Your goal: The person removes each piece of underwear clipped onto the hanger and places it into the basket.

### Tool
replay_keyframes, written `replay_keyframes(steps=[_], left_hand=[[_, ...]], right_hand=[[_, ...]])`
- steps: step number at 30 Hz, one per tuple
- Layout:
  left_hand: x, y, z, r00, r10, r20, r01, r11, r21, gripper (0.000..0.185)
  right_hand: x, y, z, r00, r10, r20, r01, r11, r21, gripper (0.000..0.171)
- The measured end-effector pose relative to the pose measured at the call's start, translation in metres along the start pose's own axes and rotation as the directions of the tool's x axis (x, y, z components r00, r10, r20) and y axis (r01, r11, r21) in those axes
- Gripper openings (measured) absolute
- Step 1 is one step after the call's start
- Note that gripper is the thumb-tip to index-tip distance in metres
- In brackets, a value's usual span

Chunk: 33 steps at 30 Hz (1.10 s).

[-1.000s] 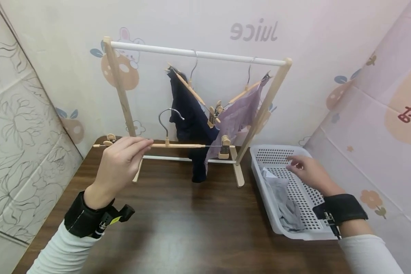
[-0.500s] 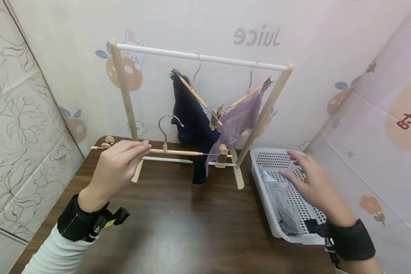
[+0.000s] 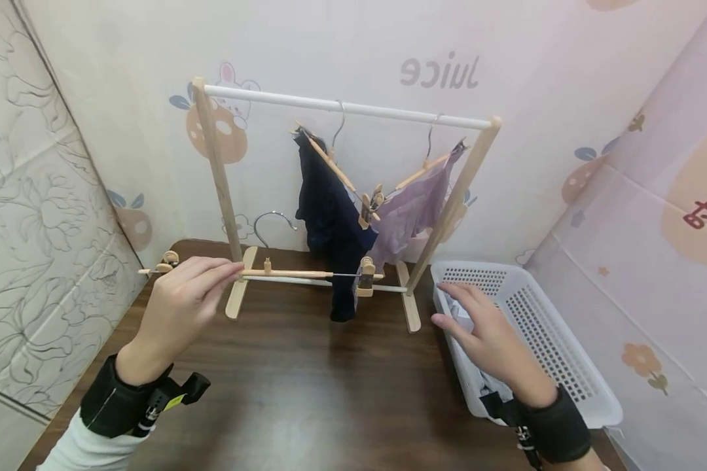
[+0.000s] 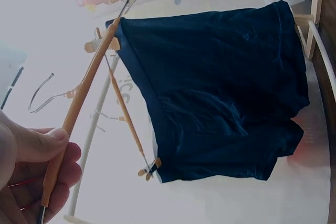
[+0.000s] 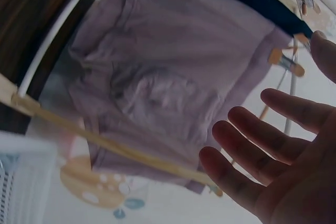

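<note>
My left hand (image 3: pixel 179 311) pinches a wooden clip hanger (image 3: pixel 300 274) between thumb and fingers, left of centre and in front of the rack. Its metal hook points up, and a clip sits towards each end with no garment in it. My right hand (image 3: pixel 495 340) holds nothing; its fingers are spread above the left side of the white basket (image 3: pixel 544 327). Navy boxer briefs (image 4: pixel 220 98) and lilac boxer briefs (image 5: pixel 173 51) hang from clip hangers on the rack. A grey garment (image 3: pixel 495 386) in the basket is mostly hidden by the right hand and wrist.
The wooden rack (image 3: pixel 218 170) with its white top rail (image 3: pixel 271 97) stands at the back of the brown table (image 3: pixel 306 392), close to the printed wall. The basket is right of the rack's right foot (image 3: pixel 410 311).
My right hand has moved left from over the basket's middle to its left side, and its fingers have spread. My left hand has shifted slightly left and down with the hanger.
</note>
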State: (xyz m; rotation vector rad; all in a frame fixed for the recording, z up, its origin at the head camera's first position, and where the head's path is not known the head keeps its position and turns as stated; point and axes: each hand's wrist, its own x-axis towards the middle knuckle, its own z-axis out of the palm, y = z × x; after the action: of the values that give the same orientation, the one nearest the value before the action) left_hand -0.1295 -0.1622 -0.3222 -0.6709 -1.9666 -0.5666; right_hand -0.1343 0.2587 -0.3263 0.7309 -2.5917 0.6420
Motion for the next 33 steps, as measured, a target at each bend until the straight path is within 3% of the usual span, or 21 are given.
replay_keyframes(steps=[6, 12, 15, 17, 20, 25, 30, 33], left_hand=[[-0.008, 0.0, -0.016, 0.999, -0.005, -0.039, 0.006, 0.999, 0.033, 0.045], [-0.011, -0.006, -0.038, 0.99, -0.078, -0.115, 0.084, 0.995, 0.049, 0.042], [-0.008, -0.01, -0.046, 0.982, -0.118, -0.149, 0.133, 0.986, 0.099, 0.025], [-0.001, -0.014, -0.05, 0.976, -0.142, -0.164, 0.163, 0.979, 0.125, 0.015], [0.013, -0.022, -0.05, 0.968, -0.178, -0.175, 0.203, 0.969, 0.139, 0.016], [0.043, -0.031, -0.036, 0.959, -0.225, -0.175, 0.255, 0.951, 0.174, 0.011], [0.069, -0.04, -0.026, 0.967, -0.202, -0.157, 0.238, 0.934, 0.267, 0.015], [0.081, -0.043, -0.023, 0.978, -0.176, -0.113, 0.205, 0.916, 0.344, 0.019]], right_hand=[[-0.004, -0.008, 0.011, 0.996, 0.044, 0.082, -0.046, 0.999, 0.022, 0.054], [-0.003, -0.007, 0.019, 0.998, -0.014, 0.069, 0.012, 1.0, 0.029, 0.047], [-0.003, -0.005, 0.022, 0.998, -0.037, 0.057, 0.036, 0.999, 0.018, 0.044], [-0.003, -0.005, 0.023, 0.997, -0.041, 0.058, 0.041, 0.999, 0.009, 0.044], [-0.003, -0.006, 0.022, 0.996, -0.04, 0.076, 0.04, 0.999, 0.002, 0.044], [-0.005, -0.009, 0.022, 0.991, -0.015, 0.132, 0.01, 0.999, 0.037, 0.046], [-0.007, -0.008, 0.025, 0.992, -0.004, 0.124, -0.004, 0.998, 0.064, 0.047], [-0.009, -0.008, 0.027, 0.995, -0.01, 0.097, 0.003, 0.997, 0.074, 0.045]])
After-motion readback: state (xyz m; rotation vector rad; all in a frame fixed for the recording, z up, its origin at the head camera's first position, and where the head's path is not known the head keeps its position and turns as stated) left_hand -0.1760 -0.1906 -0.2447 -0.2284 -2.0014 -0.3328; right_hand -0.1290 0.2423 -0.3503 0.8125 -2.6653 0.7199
